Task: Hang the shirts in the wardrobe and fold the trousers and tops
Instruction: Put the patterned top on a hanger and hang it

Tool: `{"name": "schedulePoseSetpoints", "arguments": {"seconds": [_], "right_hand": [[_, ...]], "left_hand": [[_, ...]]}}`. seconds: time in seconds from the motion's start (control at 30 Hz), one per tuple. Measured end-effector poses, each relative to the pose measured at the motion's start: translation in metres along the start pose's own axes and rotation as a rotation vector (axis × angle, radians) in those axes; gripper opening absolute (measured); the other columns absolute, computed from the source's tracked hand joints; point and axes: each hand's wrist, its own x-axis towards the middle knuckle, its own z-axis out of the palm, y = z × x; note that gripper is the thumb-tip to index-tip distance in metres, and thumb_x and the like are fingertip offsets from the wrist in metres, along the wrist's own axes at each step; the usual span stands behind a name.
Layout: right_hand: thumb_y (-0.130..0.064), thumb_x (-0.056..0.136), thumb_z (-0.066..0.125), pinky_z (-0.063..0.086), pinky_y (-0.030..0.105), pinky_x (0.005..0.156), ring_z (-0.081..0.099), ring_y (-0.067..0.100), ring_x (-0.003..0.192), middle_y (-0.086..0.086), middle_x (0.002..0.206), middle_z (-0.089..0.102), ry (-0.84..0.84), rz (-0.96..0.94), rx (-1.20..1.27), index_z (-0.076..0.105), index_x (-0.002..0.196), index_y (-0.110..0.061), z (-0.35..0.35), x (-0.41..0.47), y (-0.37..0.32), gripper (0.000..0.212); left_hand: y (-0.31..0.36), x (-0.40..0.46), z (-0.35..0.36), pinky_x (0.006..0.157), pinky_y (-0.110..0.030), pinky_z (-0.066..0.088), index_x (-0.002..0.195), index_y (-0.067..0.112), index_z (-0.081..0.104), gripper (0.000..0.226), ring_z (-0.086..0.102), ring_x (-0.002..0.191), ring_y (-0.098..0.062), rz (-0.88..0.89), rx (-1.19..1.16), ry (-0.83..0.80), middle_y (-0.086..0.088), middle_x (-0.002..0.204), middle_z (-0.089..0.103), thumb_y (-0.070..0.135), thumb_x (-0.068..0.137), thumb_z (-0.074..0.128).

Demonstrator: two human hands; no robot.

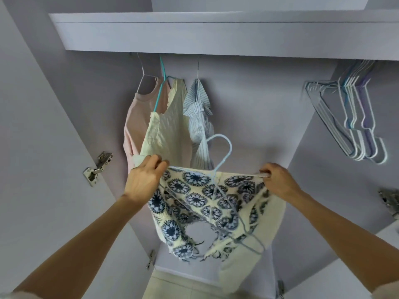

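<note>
Near: left hand (144, 180) and right hand (278, 180) each pinch a top edge of the patterned shirt (207, 203), spreading it over the blue hanger (220, 156). Hook stays free for the rail. Far left: three hung shirts (164, 117); far right: spare hangers (354, 117).

Three hung garments (164, 117) left; spare hangers (354, 117) right; held top (207, 203) front.

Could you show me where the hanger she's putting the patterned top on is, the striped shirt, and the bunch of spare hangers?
Hanger (224, 145), head view: on its light blue hook.
Striped shirt (199, 124), head view: on its gathered front.
Spare hangers (358, 117), head view: on the wires' middle, at the right.
</note>
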Motion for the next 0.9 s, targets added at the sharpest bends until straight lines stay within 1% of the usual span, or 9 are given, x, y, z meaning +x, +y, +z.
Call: {"name": "schedulePoseSetpoints", "arguments": {"seconds": [0.17,0.33,0.5,0.67,0.7,0.77,0.83,0.87,0.9], "right_hand": [[0.0,0.084,0.054,0.042,0.032,0.085,0.053,0.03,0.1,0.013,0.112,0.049,0.082,0.053,-0.076,0.06,0.109,-0.01,-0.02,-0.002,0.019,0.027],[0.001,0.082,0.056,0.043,0.036,0.092,0.05,0.031,0.11,0.014,0.119,0.047,0.134,0.021,-0.144,0.057,0.115,-0.008,-0.025,-0.007,0.016,0.034],[-0.006,0.087,0.054,0.042,0.032,0.067,0.058,0.033,0.086,0.018,0.093,0.063,0.176,0.105,0.011,0.057,0.098,-0.002,-0.033,-0.001,0.0,0.012],[-0.008,0.085,0.058,0.04,0.02,0.048,0.052,0.018,0.059,0.0,0.067,0.054,0.428,0.111,0.351,0.051,0.084,-0.008,-0.038,-0.003,-0.026,0.008],[-0.007,0.086,0.059,0.037,0.013,0.041,0.049,0.011,0.052,-0.002,0.064,0.051,0.413,0.089,0.399,0.047,0.077,-0.011,-0.032,-0.009,-0.03,0.016],[-0.011,0.09,0.057,0.037,0.01,0.036,0.045,0.004,0.044,0.002,0.067,0.051,0.118,0.032,0.402,0.041,0.075,-0.018,-0.015,-0.027,-0.035,0.023],[-0.023,0.092,0.055,0.047,0.016,0.048,0.051,0.009,0.052,0.009,0.075,0.055,-0.317,-0.025,0.253,0.048,0.08,-0.016,-0.001,-0.04,-0.031,0.016],[-0.028,0.092,0.055,0.051,0.025,0.057,0.054,0.015,0.058,0.014,0.079,0.059,-0.401,-0.06,0.181,0.055,0.082,-0.009,0.003,-0.042,-0.025,0.021],[-0.03,0.092,0.054,0.051,0.032,0.061,0.057,0.022,0.06,0.017,0.078,0.062,-0.365,-0.078,0.149,0.06,0.081,-0.003,0.004,-0.041,-0.02,0.029]], "left_hand": [[-0.002,0.001,0.003,0.031,-0.025,0.038,0.086,0.0,0.069,0.035,0.059,0.057,-0.028,-0.104,0.027,0.021,-0.014,0.067,0.054,-0.019,0.057,0.066],[0.004,0.007,0.002,0.032,-0.023,0.036,0.083,0.002,0.07,0.031,0.055,0.05,-0.026,-0.157,0.037,0.007,-0.012,0.061,0.05,-0.013,0.057,0.077],[0.015,0.012,0.001,0.031,-0.018,0.032,0.079,0.003,0.07,0.027,0.051,0.041,-0.021,-0.081,0.021,0.024,-0.01,0.06,0.051,-0.009,0.057,0.081],[0.033,0.017,0.003,0.03,-0.017,0.029,0.077,0.002,0.069,0.024,0.046,0.035,-0.019,-0.047,-0.013,0.048,-0.009,0.059,0.05,-0.006,0.058,0.082],[0.034,0.019,0.004,0.029,-0.018,0.031,0.076,0.001,0.068,0.02,0.045,0.034,-0.02,-0.074,-0.027,0.057,-0.01,0.059,0.049,-0.007,0.062,0.08],[0.033,0.022,0.005,0.027,-0.024,0.036,0.078,-0.001,0.067,0.015,0.043,0.031,-0.022,-0.149,-0.077,0.082,-0.012,0.061,0.05,-0.008,0.067,0.076],[0.031,0.024,0.004,0.028,-0.028,0.04,0.082,-0.002,0.069,0.017,0.045,0.032,-0.025,-0.206,-0.111,0.107,-0.015,0.065,0.052,-0.011,0.067,0.074],[0.03,0.025,0.004,0.029,-0.028,0.041,0.083,-0.003,0.069,0.02,0.046,0.033,-0.027,-0.217,-0.116,0.113,-0.016,0.066,0.053,-0.012,0.066,0.074],[0.03,0.026,0.003,0.029,-0.028,0.041,0.084,-0.002,0.07,0.022,0.047,0.033,-0.027,-0.218,-0.118,0.116,-0.016,0.067,0.053,-0.013,0.065,0.075]]}}
